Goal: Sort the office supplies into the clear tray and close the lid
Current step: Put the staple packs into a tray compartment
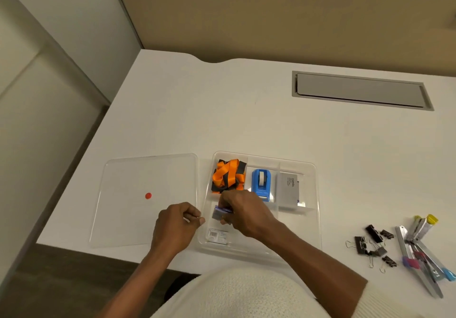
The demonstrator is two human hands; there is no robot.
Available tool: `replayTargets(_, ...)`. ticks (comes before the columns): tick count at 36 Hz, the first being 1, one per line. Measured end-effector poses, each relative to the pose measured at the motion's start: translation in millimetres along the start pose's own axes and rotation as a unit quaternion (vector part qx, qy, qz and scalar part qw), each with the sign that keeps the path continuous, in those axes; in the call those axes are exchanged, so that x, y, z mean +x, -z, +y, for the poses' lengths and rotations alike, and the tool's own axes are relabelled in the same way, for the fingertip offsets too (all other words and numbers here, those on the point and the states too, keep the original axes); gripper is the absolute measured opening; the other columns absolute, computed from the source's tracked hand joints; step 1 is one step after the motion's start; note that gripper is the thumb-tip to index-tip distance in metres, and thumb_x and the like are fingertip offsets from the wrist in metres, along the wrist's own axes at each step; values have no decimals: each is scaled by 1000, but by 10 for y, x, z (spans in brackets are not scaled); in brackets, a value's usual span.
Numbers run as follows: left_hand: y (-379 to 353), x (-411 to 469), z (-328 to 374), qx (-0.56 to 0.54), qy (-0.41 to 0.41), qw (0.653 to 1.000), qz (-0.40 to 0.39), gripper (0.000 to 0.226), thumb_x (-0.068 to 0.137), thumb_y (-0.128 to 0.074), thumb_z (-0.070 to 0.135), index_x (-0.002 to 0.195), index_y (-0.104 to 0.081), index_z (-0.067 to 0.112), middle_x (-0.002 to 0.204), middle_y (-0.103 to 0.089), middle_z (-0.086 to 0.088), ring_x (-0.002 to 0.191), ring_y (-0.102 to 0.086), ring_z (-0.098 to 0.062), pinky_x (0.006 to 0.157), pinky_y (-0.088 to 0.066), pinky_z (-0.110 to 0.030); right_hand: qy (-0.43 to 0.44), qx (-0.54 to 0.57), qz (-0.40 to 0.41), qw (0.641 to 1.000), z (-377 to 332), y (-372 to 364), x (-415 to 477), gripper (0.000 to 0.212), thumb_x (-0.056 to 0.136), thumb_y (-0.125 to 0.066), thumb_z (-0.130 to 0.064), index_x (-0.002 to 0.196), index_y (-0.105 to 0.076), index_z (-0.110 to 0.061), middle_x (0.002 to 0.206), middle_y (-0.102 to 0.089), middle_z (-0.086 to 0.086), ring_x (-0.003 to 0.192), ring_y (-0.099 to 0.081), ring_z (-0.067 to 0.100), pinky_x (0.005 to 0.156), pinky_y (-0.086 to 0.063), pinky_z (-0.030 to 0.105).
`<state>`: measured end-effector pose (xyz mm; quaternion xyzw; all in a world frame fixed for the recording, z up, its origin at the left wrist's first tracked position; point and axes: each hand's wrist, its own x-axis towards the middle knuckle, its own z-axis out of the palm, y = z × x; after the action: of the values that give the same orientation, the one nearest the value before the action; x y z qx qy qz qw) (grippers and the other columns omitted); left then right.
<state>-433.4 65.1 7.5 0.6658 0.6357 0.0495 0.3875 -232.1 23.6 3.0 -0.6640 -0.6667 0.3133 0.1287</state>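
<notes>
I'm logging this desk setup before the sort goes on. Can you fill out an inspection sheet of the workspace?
Surface: white desk, bare at the back.
Job's things: clear tray holds orange lanyard, blue tape dispenser, grey box; lid lies flat, left of tray.
Clutter: binder clips and staplers loose on the right.
Grippers: left hand closed at tray edge; right hand grips small box in tray.
Cables: nothing seen.
Surroundings: grey cable hatch, tan partition.

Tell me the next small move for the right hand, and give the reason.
Probably lower and release the small purple box into the near-left compartment of the clear tray. The right hand holds it just above that bare section, while the three far compartments are already filled.
</notes>
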Motion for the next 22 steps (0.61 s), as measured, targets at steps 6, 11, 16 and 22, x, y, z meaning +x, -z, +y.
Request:
replayTargets(6,-80,-48,-16,-25,23,999,20,11,87,-82,26,82,-73,30,79,-74,11,72,-71,-12,74,-66,-40,15,-57,-76,995,-73,-186,167,27,90,-75,-26,112,-69,-11,113,-73,11,99,-69,25,87,-56,34)
replayTargets(11,-99,-52,-6,-28,33,999,24,17,88,-81,22,78,-71,32,75,-73,12,71,-71,-13,73,-66,-41,21,-91,-97,991,-133,-185,238,30,96,-68,-26,117,-70,-6,113,-72,16,102,-69,29,94,-57,38)
replayTargets(16,-133,-80,10,20,23,999,36,26,90,-78,21,73,-65,36,72,-69,15,68,-68,-11,65,-58,-29,19,-116,-83,990,-161,-296,194,28,96,-69,-21,116,-68,-2,113,-69,20,103,-66,32,98,-55,43)
replayTargets(22,-116,-124,113,91,27,995,30,14,93,-75,29,82,-67,29,74,-67,12,66,-62,-8,63,-54,-27,41,-175,-60,982,-193,-363,56,33,91,-75,-16,118,-67,1,121,-63,24,110,-62,34,97,-53,44)
